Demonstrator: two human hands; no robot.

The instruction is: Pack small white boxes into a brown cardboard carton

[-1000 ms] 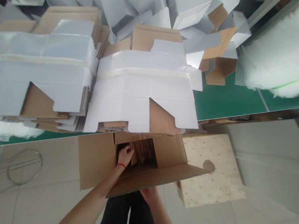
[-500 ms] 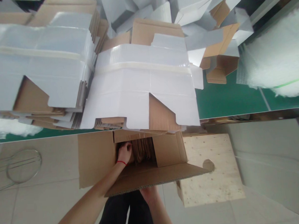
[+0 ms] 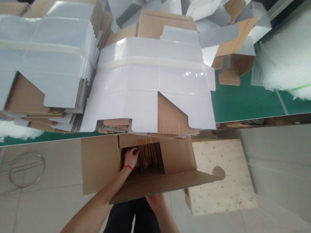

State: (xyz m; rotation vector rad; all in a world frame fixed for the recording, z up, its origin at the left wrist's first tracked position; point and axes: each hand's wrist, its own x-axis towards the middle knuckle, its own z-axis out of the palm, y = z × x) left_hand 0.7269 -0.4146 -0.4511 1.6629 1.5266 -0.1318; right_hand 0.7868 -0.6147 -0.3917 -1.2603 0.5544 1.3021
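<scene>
Head view: open carton [image 3: 100, 164] on the floor holds upright flat cardboard sheets [image 3: 151, 155]. Left hand [image 3: 131, 157] inside it, fingers curled on the sheets' edge. Right hand [image 3: 153, 200] under the near flap [image 3: 161, 185]; grip unclear.

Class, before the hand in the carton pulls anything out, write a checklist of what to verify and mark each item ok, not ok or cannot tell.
1. Left hand is inside the open brown carton, on the bundle of flat cardboard sheets standing there: ok.
2. Grip closed round the sheets: cannot tell, the fingers are partly hidden.
3. Right hand steadies the carton: cannot tell, the near flap hides most of it.
4. Room above the carton: not ok, the white flat-box stack on the table overhangs the opening.
5. Flaps folded clear of the opening: ok.
6. Plywood box stands beside the carton, on its right, outside the opening: ok.
</scene>
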